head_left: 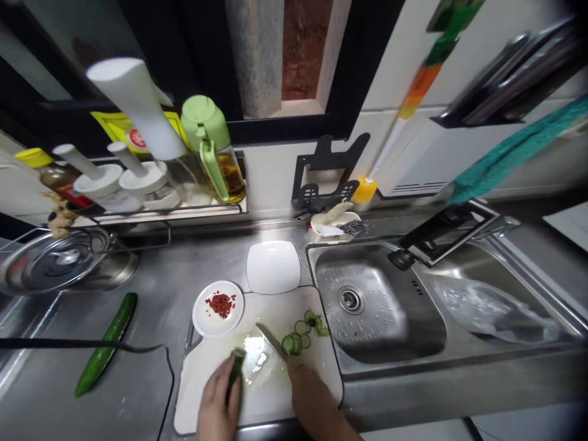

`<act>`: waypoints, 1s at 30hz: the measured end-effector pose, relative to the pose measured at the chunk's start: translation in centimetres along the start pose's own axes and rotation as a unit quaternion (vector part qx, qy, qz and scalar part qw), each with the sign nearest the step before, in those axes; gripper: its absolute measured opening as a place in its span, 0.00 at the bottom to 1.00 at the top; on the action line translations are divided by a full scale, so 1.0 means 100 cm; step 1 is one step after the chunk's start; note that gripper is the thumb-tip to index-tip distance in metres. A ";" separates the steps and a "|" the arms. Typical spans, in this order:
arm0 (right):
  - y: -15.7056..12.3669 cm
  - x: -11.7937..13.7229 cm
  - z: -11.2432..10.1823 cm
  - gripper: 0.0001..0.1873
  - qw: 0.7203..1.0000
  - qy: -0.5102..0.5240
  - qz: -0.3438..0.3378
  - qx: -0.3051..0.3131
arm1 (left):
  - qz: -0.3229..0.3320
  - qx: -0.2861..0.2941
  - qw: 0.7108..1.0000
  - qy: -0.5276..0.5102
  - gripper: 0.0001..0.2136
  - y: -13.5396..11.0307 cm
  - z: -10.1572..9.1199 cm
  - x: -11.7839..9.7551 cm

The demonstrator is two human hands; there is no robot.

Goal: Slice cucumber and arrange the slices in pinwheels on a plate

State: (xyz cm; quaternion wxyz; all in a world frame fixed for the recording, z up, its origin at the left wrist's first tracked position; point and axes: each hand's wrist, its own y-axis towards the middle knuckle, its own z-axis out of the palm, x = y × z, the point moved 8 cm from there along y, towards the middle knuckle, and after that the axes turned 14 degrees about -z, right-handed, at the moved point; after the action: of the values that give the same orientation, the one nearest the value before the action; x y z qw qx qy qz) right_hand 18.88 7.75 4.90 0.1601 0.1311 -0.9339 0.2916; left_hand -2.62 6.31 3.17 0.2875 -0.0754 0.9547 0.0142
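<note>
The left hand (219, 401) is curling around a cucumber stub (237, 366) on the white cutting board (206, 380). The right hand (305, 386) is gripping a knife (271, 340), its blade resting just beside the cut slices (301, 334).

Surfaces: steel, white plastic, glazed-looking white ware.
Counter (151, 306) brushed steel, dull sheen; sink (390, 331) at 3 o'clock of the board, same metal, wet, brighter. Cutting board (266, 392) matt white plastic with a wet glossy patch. Knife (271, 340) smooth bare metal. Cucumber stub (237, 364) and whole cucumber (106, 343) at 9 o'clock: glossy skin. Round plate (199, 315) glossy white. Cloth (505, 156) at 2 o'clock: teal, soft weave.
</note>
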 end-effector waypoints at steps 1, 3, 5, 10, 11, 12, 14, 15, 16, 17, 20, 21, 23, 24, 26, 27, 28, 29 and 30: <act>0.000 -0.001 0.001 0.28 1.000 0.009 0.006 0.002 | -0.042 -0.024 0.999 0.008 0.19 0.004 -0.010 0.016; -0.002 -0.002 0.002 0.28 1.000 0.029 0.010 0.003 | -0.126 -0.076 0.988 0.039 0.21 0.011 -0.031 0.046; -0.004 -0.002 0.000 0.28 0.999 0.038 0.010 0.005 | -0.167 -0.087 0.980 0.069 0.21 0.020 -0.043 0.063; -0.009 0.000 -0.005 0.28 1.000 0.008 0.002 0.006 | -0.204 -0.068 0.973 0.079 0.22 0.037 -0.051 0.070; -0.010 0.000 -0.005 0.29 1.000 -0.001 -0.001 0.005 | -0.213 -0.060 0.972 0.078 0.22 0.038 -0.050 0.070; -0.011 0.000 -0.005 0.29 1.000 -0.010 -0.003 0.004 | -0.223 -0.051 0.970 0.078 0.23 0.039 -0.048 0.070; -0.013 0.000 -0.004 0.31 1.000 -0.023 -0.006 -0.002 | -0.240 -0.036 0.967 0.078 0.25 0.040 -0.044 0.071; -0.014 0.000 -0.005 0.31 1.000 -0.028 -0.012 -0.007 | -0.247 -0.031 0.965 0.079 0.26 0.041 -0.042 0.071; -0.015 0.001 -0.006 0.31 0.999 -0.033 -0.020 -0.011 | -0.253 -0.026 0.964 0.080 0.27 0.041 -0.041 0.072; -0.016 0.001 -0.006 0.31 0.999 -0.036 -0.030 -0.013 | -0.257 -0.023 0.963 0.083 0.27 0.041 -0.040 0.072; -0.021 0.001 -0.005 0.30 0.998 -0.040 -0.056 -0.003 | -0.264 -0.012 0.959 0.098 0.29 0.040 -0.039 0.073; -0.022 0.000 -0.004 0.29 0.998 -0.038 -0.058 0.002 | -0.265 -0.009 0.959 0.104 0.29 0.040 -0.039 0.072; -0.026 -0.004 -0.001 0.27 0.998 -0.033 -0.061 0.005 | -0.263 -0.007 0.958 0.113 0.30 0.039 -0.038 0.071; -0.028 -0.006 -0.001 0.26 0.997 -0.032 -0.065 0.000 | -0.259 -0.010 0.959 0.117 0.30 0.038 -0.039 0.070; -0.032 -0.010 0.000 0.25 0.996 -0.036 -0.075 -0.016 | -0.243 -0.028 0.961 0.130 0.29 0.035 -0.041 0.068; -0.035 -0.013 0.000 0.25 0.996 -0.040 -0.077 -0.027 | -0.227 -0.042 0.963 0.139 0.29 0.034 -0.043 0.065; -0.037 -0.016 -0.001 0.25 0.995 -0.044 -0.079 -0.038 | -0.207 -0.059 0.966 0.146 0.29 0.031 -0.045 0.062; -0.038 -0.019 -0.002 0.25 0.995 -0.046 -0.080 -0.049 | -0.182 -0.078 0.969 0.150 0.28 0.028 -0.046 0.056; -0.040 -0.022 -0.003 0.24 0.994 -0.049 -0.081 -0.062 | -0.154 -0.095 0.972 0.147 0.27 0.025 -0.046 0.049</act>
State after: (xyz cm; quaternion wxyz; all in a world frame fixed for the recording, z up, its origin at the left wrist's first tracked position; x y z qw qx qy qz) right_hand 22.27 5.10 6.34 0.1452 0.2099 -0.9431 0.2129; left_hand -9.50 7.78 4.27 0.1346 -0.2497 0.9576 0.0494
